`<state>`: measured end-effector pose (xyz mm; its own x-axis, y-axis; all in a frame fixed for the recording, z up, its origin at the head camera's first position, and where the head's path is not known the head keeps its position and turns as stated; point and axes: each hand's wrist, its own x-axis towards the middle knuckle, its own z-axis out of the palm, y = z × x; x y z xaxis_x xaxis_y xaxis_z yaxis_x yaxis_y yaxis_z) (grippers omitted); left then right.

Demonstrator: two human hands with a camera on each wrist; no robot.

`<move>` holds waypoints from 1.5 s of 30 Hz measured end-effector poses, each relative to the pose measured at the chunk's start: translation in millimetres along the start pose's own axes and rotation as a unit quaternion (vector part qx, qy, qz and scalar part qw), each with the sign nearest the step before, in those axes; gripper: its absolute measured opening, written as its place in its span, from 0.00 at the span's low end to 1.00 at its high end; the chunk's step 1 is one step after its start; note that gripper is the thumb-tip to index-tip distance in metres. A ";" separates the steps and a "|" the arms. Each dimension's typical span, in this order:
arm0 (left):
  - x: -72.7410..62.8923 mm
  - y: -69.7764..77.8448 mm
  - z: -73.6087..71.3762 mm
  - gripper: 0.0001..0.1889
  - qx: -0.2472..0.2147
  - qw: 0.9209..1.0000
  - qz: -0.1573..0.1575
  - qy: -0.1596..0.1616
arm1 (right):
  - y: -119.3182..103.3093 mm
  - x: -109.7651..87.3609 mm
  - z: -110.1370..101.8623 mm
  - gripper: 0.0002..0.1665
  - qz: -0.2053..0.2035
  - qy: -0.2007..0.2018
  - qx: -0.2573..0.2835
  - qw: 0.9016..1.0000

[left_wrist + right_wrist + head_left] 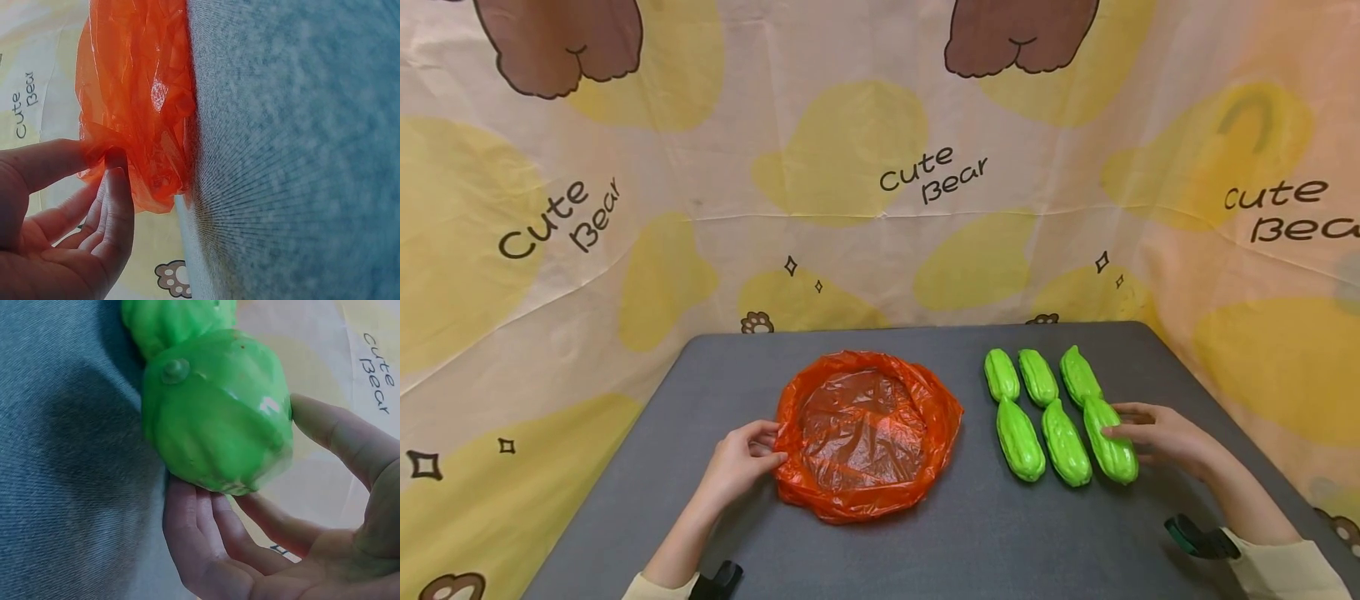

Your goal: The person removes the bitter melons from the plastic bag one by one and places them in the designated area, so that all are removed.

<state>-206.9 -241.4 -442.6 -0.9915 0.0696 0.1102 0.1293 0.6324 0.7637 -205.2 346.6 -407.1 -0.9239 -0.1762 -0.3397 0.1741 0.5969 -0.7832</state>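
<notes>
An orange-red plastic bag (831, 502) lies spread on the table with its rim rolled into a round opening. My left hand (741, 462) pinches the left side of that rim between thumb and fingers, and the left wrist view shows the thin film (150, 94) bunched at the fingertips. On the right, my right hand (1168, 437) holds the near green ridged toy gourd (1112, 454) of the rightmost pair, thumb on one side and fingers on the other. In the right wrist view this gourd (219, 419) shows a small nub at its end.
Two more pairs of green gourds (1021, 442) (1067, 446) lie left of the held one, set end to end. The far gourd (1080, 377) of the rightmost pair touches the held one. Behind the grey table (970, 542) hangs a printed cloth (850, 267).
</notes>
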 end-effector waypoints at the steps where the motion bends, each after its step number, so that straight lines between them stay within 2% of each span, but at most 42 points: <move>1: -0.1 -0.1 -0.2 0.21 0.000 1.000 0.001 0.000 | 1.1 0.4 -0.1 0.49 0.004 -0.004 0.000 1.000; 7: -1.1 0.4 -0.6 0.22 -0.004 1.000 -0.001 -0.001 | 7.0 3.4 2.1 0.48 0.016 -0.026 0.002 1.000; 25: -1.8 3.2 -1.1 0.22 -0.001 1.000 -0.007 0.001 | 13.4 7.4 1.4 0.47 0.016 -0.018 0.001 1.000; 33: -3.0 4.3 -1.3 0.22 -0.007 1.000 -0.012 0.000 | 16.0 8.7 -2.0 0.44 0.006 -0.033 0.002 0.999; 45: -2.3 3.1 -0.5 0.22 -0.004 1.000 -0.011 0.002 | 17.4 7.8 -2.1 0.45 0.003 -0.027 0.006 1.000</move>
<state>-204.3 -239.9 -440.1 -0.9939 0.0527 0.0965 0.1081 0.6278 0.7708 -210.0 357.3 -422.3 -0.9028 -0.2148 -0.3726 0.1843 0.5895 -0.7865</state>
